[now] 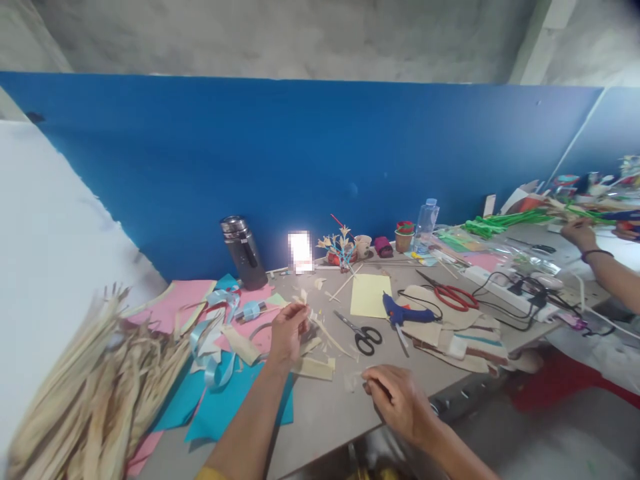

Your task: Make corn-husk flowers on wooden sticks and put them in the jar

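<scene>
My left hand (287,330) is raised over the grey table (325,407), fingers pinched on a pale dried-leaf strip (303,298) that sticks up from them. My right hand (397,397) hovers near the table's front edge, fingers curled together on a small pale scrap (354,381). More cut leaf strips (320,363) lie between the two hands. Black-handled scissors (363,335) rest just beyond my right hand, beside a yellow paper sheet (371,295) and a blue glue gun (400,312).
A heap of dried leaves (95,387) fills the left foreground over pink and teal paper (220,403) and blue ribbon. A dark flask (243,251), cups, a bottle (427,225) and red scissors (453,295) stand further back. Another person's arm (600,263) works at the right.
</scene>
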